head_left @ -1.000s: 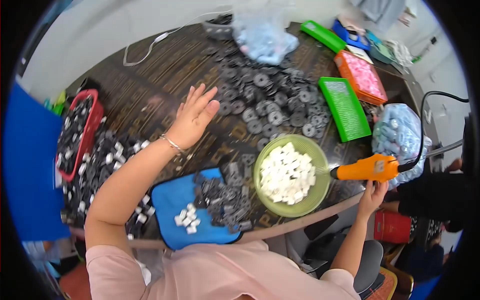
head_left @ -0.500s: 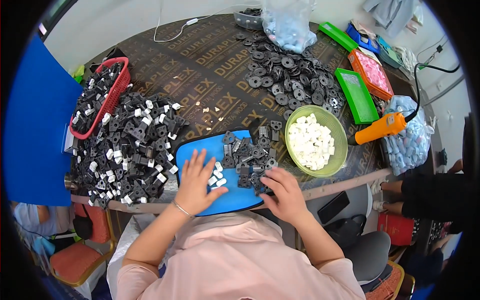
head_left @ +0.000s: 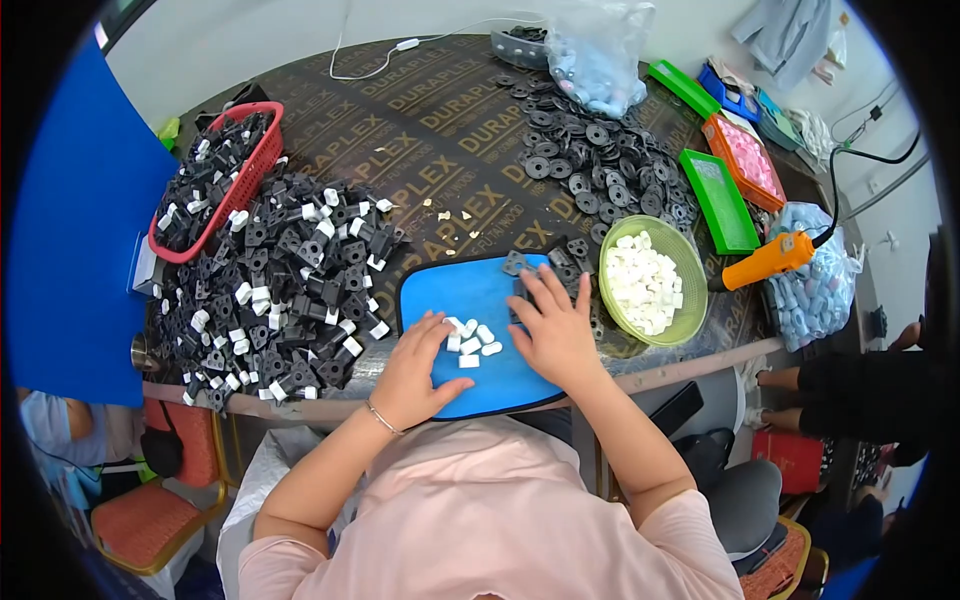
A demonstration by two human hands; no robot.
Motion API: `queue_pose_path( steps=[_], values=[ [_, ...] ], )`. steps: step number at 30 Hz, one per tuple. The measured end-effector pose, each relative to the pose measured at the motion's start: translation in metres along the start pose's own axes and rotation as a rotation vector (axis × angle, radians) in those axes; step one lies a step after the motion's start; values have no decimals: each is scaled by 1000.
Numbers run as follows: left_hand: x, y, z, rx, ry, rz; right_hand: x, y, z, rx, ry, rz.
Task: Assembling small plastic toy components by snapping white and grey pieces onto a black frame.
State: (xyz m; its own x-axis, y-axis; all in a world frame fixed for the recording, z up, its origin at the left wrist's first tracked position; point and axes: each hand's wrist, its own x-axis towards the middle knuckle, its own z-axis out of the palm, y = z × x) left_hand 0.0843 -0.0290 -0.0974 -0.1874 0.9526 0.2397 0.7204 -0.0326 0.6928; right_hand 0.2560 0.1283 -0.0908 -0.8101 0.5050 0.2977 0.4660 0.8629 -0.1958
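Observation:
A blue mat with a dark border lies at the table's front edge. Several small white plastic caps are grouped loosely on its middle. My left hand rests on the mat's left side, fingers apart, thumb just below the white caps and nothing held. At the mat's right edge, my right hand is spread flat and open. Its fingertips touch or nearly touch black plastic parts, some of them hidden beneath or behind the hand. More black parts lie just beyond it.
A green basket of white caps stands to the right, beside an orange-handled tool. Left lies a heap of black parts with white caps, next to a red basket. Black discs are piled at the back.
The black parts that covered the mat's right half are now at and past its right edge. My right hand has moved farther onto the table. The view has shifted slightly.

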Motion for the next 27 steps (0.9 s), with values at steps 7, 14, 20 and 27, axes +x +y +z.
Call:
queue_pose_path(
  steps=[7,14,20,27],
  values=[
    [18,2,6,25,-8,80,1,-20,-4,61,-4,-50],
    [32,4,11,-37,-103,-31,-16,-13,-5,70,-106,-26],
    [20,7,-14,425,53,94,-25,-12,-14,104,-79,-15],
    [43,-36,-40,985,84,112,-27,-9,-9,40,-85,8]
  ],
)
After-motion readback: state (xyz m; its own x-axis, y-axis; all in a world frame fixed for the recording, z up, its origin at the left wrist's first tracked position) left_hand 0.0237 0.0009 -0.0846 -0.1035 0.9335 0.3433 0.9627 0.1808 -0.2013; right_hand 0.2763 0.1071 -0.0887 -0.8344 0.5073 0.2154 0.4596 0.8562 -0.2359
